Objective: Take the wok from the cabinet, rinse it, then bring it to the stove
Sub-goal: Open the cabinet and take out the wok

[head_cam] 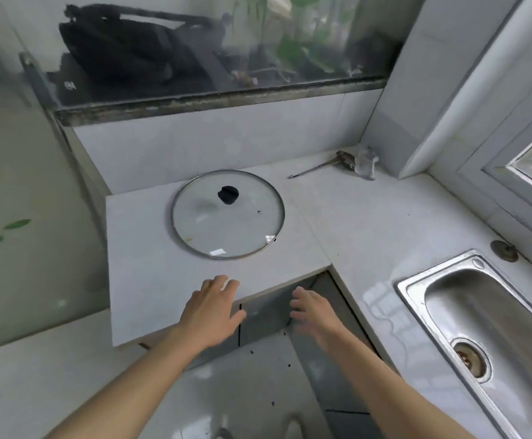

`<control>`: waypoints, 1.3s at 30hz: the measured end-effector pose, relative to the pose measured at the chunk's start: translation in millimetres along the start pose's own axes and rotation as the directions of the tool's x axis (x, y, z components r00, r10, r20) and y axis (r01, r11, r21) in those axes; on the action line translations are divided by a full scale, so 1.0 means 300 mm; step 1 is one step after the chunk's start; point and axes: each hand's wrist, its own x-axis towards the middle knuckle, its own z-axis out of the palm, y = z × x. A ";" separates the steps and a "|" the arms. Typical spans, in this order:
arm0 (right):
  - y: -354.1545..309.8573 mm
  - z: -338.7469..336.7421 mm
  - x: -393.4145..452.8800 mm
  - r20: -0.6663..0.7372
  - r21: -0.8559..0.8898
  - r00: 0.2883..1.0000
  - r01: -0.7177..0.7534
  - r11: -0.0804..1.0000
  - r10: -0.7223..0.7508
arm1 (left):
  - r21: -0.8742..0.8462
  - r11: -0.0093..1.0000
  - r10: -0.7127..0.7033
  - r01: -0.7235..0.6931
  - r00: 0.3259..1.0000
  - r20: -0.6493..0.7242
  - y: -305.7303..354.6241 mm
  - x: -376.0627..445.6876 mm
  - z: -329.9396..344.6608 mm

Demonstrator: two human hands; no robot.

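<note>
No wok is in view. A round glass lid [227,213] with a black knob lies flat on the white tiled counter [138,280]. My left hand [209,312] hovers over the counter's front edge, fingers spread, holding nothing. My right hand [313,315] is a little blurred and reaches down in front of the counter, toward the dark opening [271,305] beneath the corner; it holds nothing too. The steel sink [467,315] sits at the right, its drain showing.
A crumpled scrubber with a thin metal handle [353,161] lies at the back corner of the counter. A window frame [492,172] runs along the right behind the sink. Behind the glass at the back sit a black bag [122,49] and plants.
</note>
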 end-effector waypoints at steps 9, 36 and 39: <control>0.137 0.048 0.292 0.280 0.653 0.919 -0.393 0.647 0.276 | -0.035 0.985 -0.168 0.170 0.984 0.065 0.000 0.081 0.181; 0.195 0.188 0.445 0.274 0.857 0.948 -0.318 0.405 0.164 | 0.093 0.986 -0.134 0.138 0.990 -0.049 -0.021 0.101 0.345; 0.225 0.177 0.419 0.215 0.823 0.957 -0.286 0.491 0.197 | 0.115 0.984 -0.130 0.135 0.990 -0.045 -0.019 0.102 0.339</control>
